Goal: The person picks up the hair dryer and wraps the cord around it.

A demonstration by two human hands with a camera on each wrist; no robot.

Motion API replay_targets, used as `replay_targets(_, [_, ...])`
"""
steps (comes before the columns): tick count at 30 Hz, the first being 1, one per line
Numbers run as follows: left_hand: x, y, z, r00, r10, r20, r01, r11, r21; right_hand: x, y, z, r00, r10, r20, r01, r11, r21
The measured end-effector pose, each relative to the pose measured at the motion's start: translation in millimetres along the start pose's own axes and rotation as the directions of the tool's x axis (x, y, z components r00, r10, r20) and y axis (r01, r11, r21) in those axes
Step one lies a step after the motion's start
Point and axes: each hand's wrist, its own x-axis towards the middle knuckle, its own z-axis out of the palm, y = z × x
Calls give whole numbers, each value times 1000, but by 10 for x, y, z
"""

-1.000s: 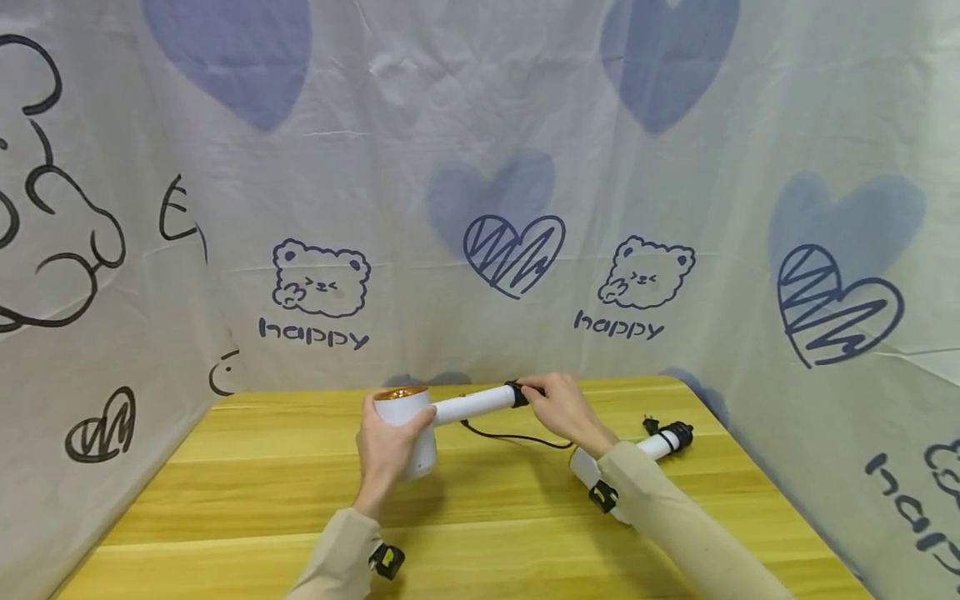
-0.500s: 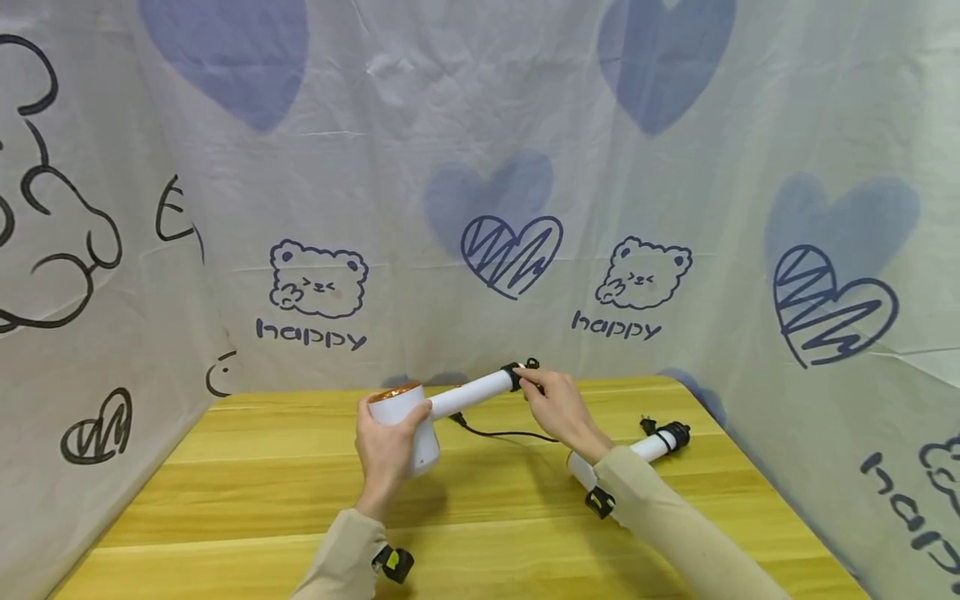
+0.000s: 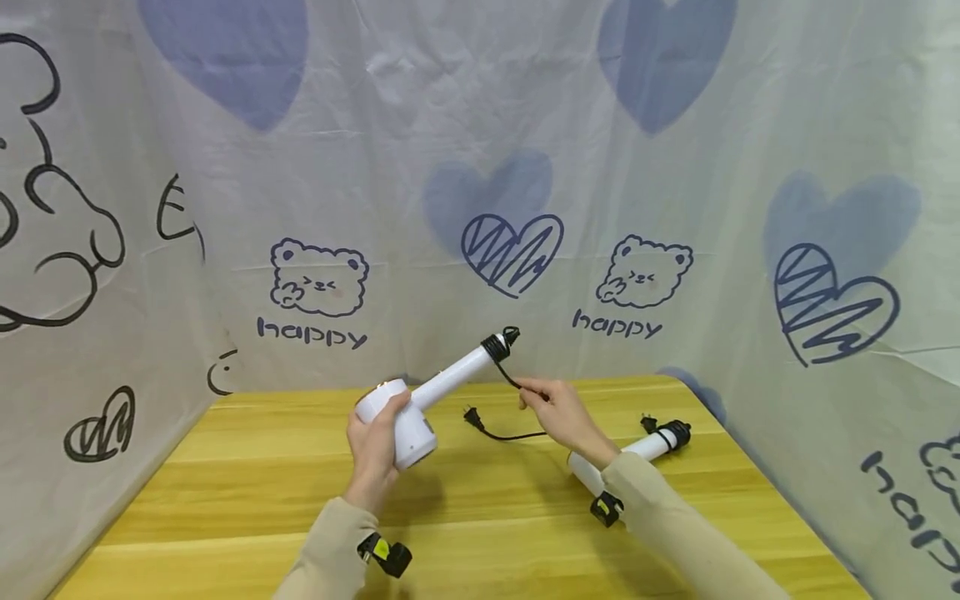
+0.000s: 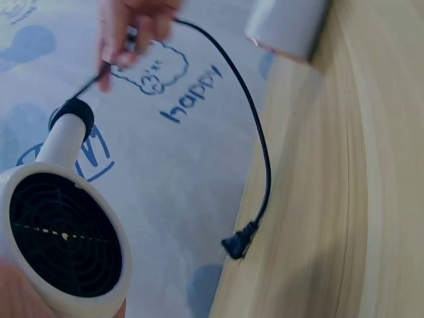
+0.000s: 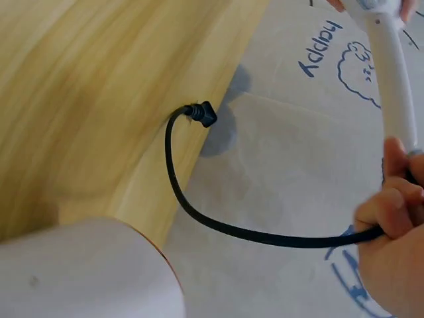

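My left hand (image 3: 372, 450) grips the head of a white hair dryer (image 3: 453, 377), held above the table with its handle slanting up to the right. A black cord is wound around the handle's end. Its round black grille (image 4: 65, 233) faces the left wrist camera. My right hand (image 3: 558, 417) pinches the black cord (image 5: 265, 237) a short way from the handle end, and the stretch between runs straight. Beyond those fingers the loose cord curves back to a two-pin plug (image 3: 473, 418) at the table's far side.
A second white hair dryer (image 3: 652, 448) lies on the right of the wooden table (image 3: 247, 500), partly hidden under my right forearm. Its black cord is wrapped on the handle, its plug (image 3: 649, 423) beside it. A printed curtain (image 3: 420, 192) hangs behind the table.
The held dryer's handle end has swung upward while its head tilted over to the left. My right hand has come off the handle end and down slightly, drawing out a length of cord.
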Motion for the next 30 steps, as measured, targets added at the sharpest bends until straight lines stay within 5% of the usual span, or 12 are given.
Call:
replay_targets(7, [-26,5,-3,989,-117,86,126,987,-103,63,61,-65,970,169,173,-211,942,261])
replay_targets(11, [-31,15,-2,977,-158,146,176,977,-120,74,106,-104,951,187,246,-261,914,311])
replay_targets(15, [-5,36,-11,955,-181,235,206,975,-85,87,169,-151,954,200,224,-254,935,249])
replay_targets(21, [28,44,-83,898,-236,372,232,971,54,84,275,-212,958,248,143,-266,957,120])
replay_targets(30, [127,4,-237,848,-277,452,187,954,234,107,259,-291,984,176,16,-175,983,-48])
